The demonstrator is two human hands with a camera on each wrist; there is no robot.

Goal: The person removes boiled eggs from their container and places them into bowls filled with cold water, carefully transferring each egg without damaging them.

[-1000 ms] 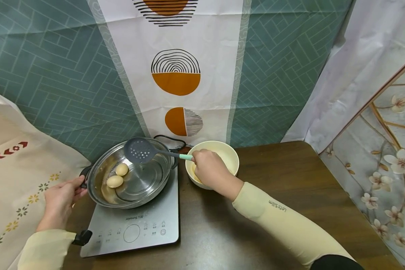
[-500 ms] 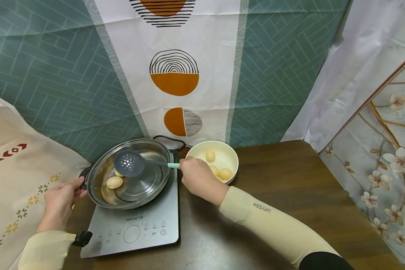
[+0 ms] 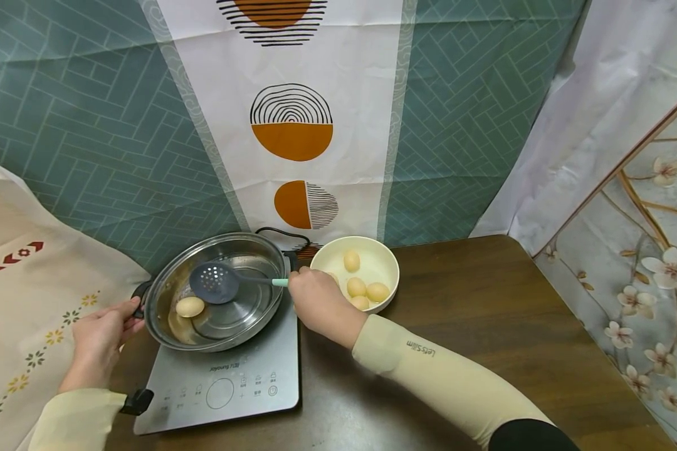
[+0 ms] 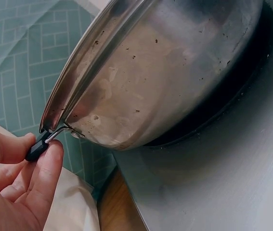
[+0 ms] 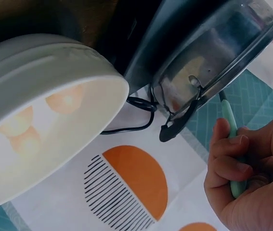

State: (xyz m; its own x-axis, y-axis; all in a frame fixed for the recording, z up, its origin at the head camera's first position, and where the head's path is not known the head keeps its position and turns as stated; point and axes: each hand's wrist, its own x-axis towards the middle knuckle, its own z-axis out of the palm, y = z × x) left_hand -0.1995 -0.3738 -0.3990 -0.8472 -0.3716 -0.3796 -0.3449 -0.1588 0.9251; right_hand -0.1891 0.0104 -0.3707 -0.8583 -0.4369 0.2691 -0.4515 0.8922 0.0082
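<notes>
In the head view my left hand (image 3: pixel 98 341) grips the black side handle (image 4: pixel 37 148) of a steel pan (image 3: pixel 214 341), between thumb and fingers. My right hand (image 3: pixel 323 302) holds the mint-green handle (image 5: pixel 229 120) of a grey slotted spoon (image 3: pixel 214 283). The spoon's perforated head is low inside the pan, left of its middle. One pale egg (image 3: pixel 190 307) lies in the pan just below and left of the spoon head. Whatever is under the spoon head is hidden. A cream bowl (image 3: pixel 385 250) right of the pan contains several eggs (image 3: pixel 352 260).
Under the pan is a silver induction cooker (image 3: pixel 221 388) with touch controls. A black cord (image 3: pixel 284 233) runs behind it to the back. The brown table (image 3: pixel 457 294) extends right of the bowl, and a patterned curtain (image 3: pixel 457 125) hangs behind.
My right hand and the spoon have moved left and down into the pan. The second egg is now out of sight behind the spoon head. My left hand stays on the handle.
</notes>
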